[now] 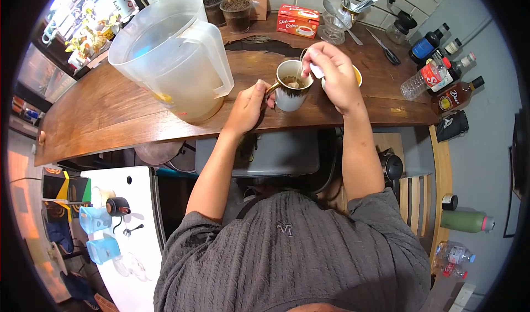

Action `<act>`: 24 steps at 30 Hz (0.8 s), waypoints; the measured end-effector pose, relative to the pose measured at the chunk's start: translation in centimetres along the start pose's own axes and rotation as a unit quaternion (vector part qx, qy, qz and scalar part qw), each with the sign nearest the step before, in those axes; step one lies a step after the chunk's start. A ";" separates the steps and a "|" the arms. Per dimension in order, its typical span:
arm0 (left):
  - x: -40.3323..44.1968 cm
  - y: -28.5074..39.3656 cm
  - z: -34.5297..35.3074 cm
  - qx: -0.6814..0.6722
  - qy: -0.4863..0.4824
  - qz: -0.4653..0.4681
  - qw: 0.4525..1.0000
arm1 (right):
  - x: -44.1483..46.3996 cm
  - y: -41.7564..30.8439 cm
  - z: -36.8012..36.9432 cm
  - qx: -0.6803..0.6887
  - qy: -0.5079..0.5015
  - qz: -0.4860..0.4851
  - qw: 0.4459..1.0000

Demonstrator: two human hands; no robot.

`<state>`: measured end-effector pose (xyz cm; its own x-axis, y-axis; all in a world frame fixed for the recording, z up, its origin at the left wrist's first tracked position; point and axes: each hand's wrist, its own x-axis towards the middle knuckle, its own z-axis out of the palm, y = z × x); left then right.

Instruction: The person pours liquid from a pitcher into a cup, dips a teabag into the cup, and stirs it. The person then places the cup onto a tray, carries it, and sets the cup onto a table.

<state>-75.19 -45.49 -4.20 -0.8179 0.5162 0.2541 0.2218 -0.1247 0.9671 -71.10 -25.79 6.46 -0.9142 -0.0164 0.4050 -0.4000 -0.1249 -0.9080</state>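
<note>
A white mug with a dark brown upper band [290, 98] stands near the counter's front edge, with brown liquid and a tea bag inside. My left hand [248, 106] is closed around its gold-coloured handle on the left side. Over the mug's right rim, the fingers of my right hand [334, 75] are pinched together on the tea bag's string, and a small white tag [316, 70] shows by the fingertips. Partly hidden behind my right hand is a white cup with a yellow inside [358, 77].
A large translucent pitcher [171, 63] stands left of the mug. Behind are a red tea box [297, 22], a glass with spoons [333, 31], and a jar of dark grounds [237, 17]. Black-handled scissors [389, 53] and several bottles, including a clear one [415, 84], are at right.
</note>
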 end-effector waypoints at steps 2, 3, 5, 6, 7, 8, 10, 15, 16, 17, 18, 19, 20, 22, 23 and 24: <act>0.0 0.3 -0.2 0.010 0.005 -0.010 1.000 | -0.4 0.4 0.2 -0.067 -0.004 0.074 0.995; 0.0 0.4 -0.2 0.020 0.007 -0.020 1.000 | -0.4 0.2 0.3 -0.102 -0.006 0.047 0.994; 0.0 0.4 -0.1 0.026 0.012 -0.013 1.000 | -0.4 -0.7 0.6 -0.076 0.012 0.029 0.997; 0.0 0.4 0.0 0.032 0.016 -0.007 0.999 | -0.3 -1.1 0.6 -0.051 0.029 0.011 0.998; 0.0 0.5 0.1 0.032 0.016 -0.007 0.999 | -0.4 -1.5 0.3 -0.022 0.016 0.009 1.000; 0.0 0.5 0.1 0.032 0.019 -0.005 0.999 | -0.6 -1.7 0.2 -0.023 0.016 0.009 1.000; 0.0 0.7 0.0 0.032 0.020 -0.001 0.999 | -1.0 -2.0 0.1 -0.018 0.000 0.100 0.995; 0.2 0.1 -0.1 0.032 0.000 0.015 0.999 | -0.9 -1.8 -0.2 0.007 -0.016 0.140 0.990; 0.2 0.0 -0.1 0.031 -0.003 0.016 0.999 | -0.6 -2.3 -0.1 0.032 -0.026 0.143 0.989; 0.1 0.0 -0.1 0.030 0.000 0.012 0.999 | -0.3 -2.9 0.0 0.056 -0.035 0.146 0.987; 0.1 0.1 -0.1 0.029 0.003 0.008 1.000 | -0.1 -3.6 0.2 0.081 -0.044 0.148 0.985; 0.1 0.3 -0.1 0.029 -0.001 0.010 1.000 | -0.1 -4.3 0.9 0.067 -0.036 0.125 0.989; 0.1 0.6 -0.1 0.034 0.002 0.001 0.999 | -0.3 -4.4 1.0 0.066 -0.032 0.123 0.990; 0.2 0.7 -0.1 0.038 0.001 -0.008 0.999 | -0.6 -4.4 1.2 0.094 -0.027 0.092 0.991; 0.2 0.6 -0.1 0.038 -0.003 -0.006 0.999 | -0.8 -3.9 1.2 0.074 -0.023 0.095 0.992; 0.3 0.5 -0.1 0.038 -0.008 -0.005 0.999 | -0.9 -3.4 1.5 0.073 -0.018 0.093 0.993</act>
<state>-75.35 -45.53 -3.62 -0.8119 0.5308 0.2430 0.2532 -0.0549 0.9659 -68.81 -26.83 9.33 -0.9673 -0.0885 0.2375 -0.2079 -0.2592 -0.9432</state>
